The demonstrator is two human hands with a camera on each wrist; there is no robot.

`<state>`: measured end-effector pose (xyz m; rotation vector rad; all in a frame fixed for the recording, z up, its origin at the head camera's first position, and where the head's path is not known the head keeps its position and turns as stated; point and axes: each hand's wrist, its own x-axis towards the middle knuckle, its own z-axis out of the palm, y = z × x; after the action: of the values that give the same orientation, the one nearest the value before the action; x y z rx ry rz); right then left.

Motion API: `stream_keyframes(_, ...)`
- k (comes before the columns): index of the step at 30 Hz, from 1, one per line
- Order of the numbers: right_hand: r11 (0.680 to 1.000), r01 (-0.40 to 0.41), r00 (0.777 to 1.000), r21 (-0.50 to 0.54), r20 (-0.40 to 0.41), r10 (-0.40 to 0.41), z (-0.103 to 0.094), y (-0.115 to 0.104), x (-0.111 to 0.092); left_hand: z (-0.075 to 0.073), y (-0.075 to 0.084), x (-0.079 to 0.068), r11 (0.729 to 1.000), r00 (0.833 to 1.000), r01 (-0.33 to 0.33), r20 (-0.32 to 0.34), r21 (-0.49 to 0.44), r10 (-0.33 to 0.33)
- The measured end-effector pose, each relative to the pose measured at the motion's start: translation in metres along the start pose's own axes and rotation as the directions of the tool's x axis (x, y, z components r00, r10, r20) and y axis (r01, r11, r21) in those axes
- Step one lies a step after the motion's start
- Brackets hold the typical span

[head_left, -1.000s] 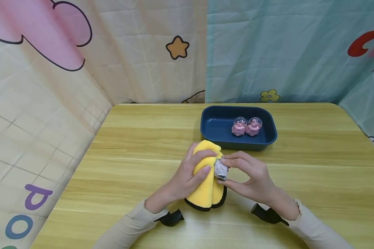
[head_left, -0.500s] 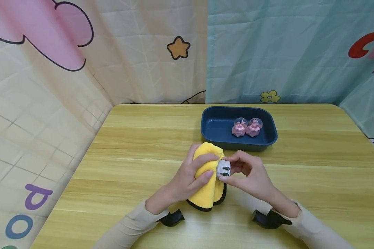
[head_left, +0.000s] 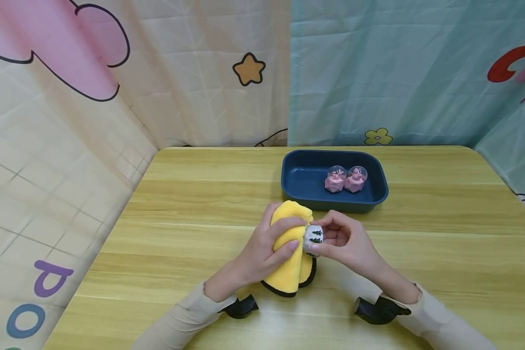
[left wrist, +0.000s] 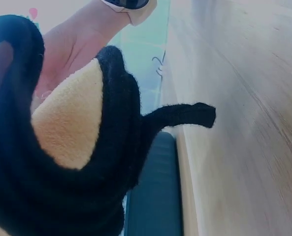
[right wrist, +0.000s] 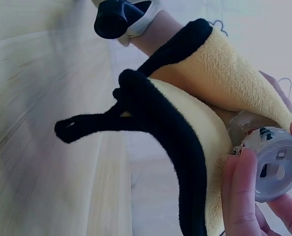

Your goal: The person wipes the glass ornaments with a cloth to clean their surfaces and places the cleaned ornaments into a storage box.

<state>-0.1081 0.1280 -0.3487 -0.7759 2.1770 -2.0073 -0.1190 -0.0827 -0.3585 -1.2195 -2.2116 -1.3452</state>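
Note:
My left hand (head_left: 269, 243) grips a yellow cloth with black edging (head_left: 288, 277), folded round the dome end of a small snow globe (head_left: 313, 238). The globe lies on its side, its white base printed with dark green trees. In the right wrist view its flat grey underside (right wrist: 278, 172) faces the camera, and part of the clear dome shows inside the cloth. My right hand (head_left: 352, 243) pinches the base between thumb and fingers. Black cloth edging (left wrist: 121, 98) fills much of the left wrist view, hiding the globe there.
Behind the hands stands a dark blue tray (head_left: 299, 187) holding two pink snow globes (head_left: 335, 181) side by side. Everything rests on a wood-grain table (head_left: 179, 233). Printed curtains (head_left: 201, 73) hang along the table's back and sides.
The snow globe has turned in my right hand, bringing the green trees into sight. My right fingers have moved in closer and changed their hold. My left hand stays on the cloth.

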Motion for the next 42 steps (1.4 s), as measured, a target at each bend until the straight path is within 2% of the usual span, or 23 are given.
stream_keyframes(4,0.996,0.086,0.996,-0.028,0.01,-0.086,0.003,-0.001,-0.002,0.0,0.0,0.001,1.0,1.0,-0.007,-0.014,-0.031,0.006)
stream_keyframes(7,0.972,0.199,0.98,-0.125,-0.002,-0.2,0.006,-0.002,-0.004,-0.001,0.001,0.002,0.998,0.999,-0.02,-0.028,-0.054,0.019)
stream_keyframes(12,0.893,0.305,0.945,-0.332,-0.008,-0.326,0.009,-0.004,-0.006,-0.001,0.002,0.003,0.997,0.999,-0.019,-0.03,-0.074,0.016)
stream_keyframes(14,0.859,0.338,0.931,-0.384,0.006,-0.364,0.009,-0.004,-0.005,-0.001,0.002,0.002,0.997,0.999,-0.014,-0.03,-0.077,0.012)
stream_keyframes(17,0.802,0.41,0.896,-0.434,0.028,-0.443,0.008,-0.002,-0.005,0.0,0.002,0.001,0.997,0.999,-0.013,-0.035,-0.075,0.011)
stream_keyframes(22,0.673,0.52,0.813,-0.526,0.063,-0.579,0.008,0.0,-0.002,0.0,0.002,0.0,0.998,0.999,-0.013,-0.04,-0.064,0.011)
stream_keyframes(29,0.43,0.635,0.648,-0.642,0.141,-0.748,0.009,0.001,0.001,-0.001,0.003,0.001,0.997,0.999,-0.028,-0.043,-0.078,0.025)
stream_keyframes(31,0.362,0.648,0.613,-0.67,0.177,-0.77,0.008,0.0,0.001,-0.001,0.004,0.001,0.995,0.999,-0.023,-0.043,-0.097,0.019)
stream_keyframes(33,0.307,0.658,0.589,-0.688,0.215,-0.779,0.007,-0.001,0.001,-0.001,0.004,0.001,0.993,0.999,-0.01,-0.039,-0.118,0.006)
stream_keyframes(36,0.24,0.667,0.557,-0.705,0.258,-0.79,0.006,-0.004,0.003,-0.001,0.004,0.001,0.991,0.999,0.014,-0.029,-0.135,-0.018)
stream_keyframes(42,0.087,0.729,0.421,-0.679,0.345,-0.839,0.005,-0.011,0.008,-0.003,0.005,0.002,0.987,0.998,0.054,-0.002,-0.149,-0.055)
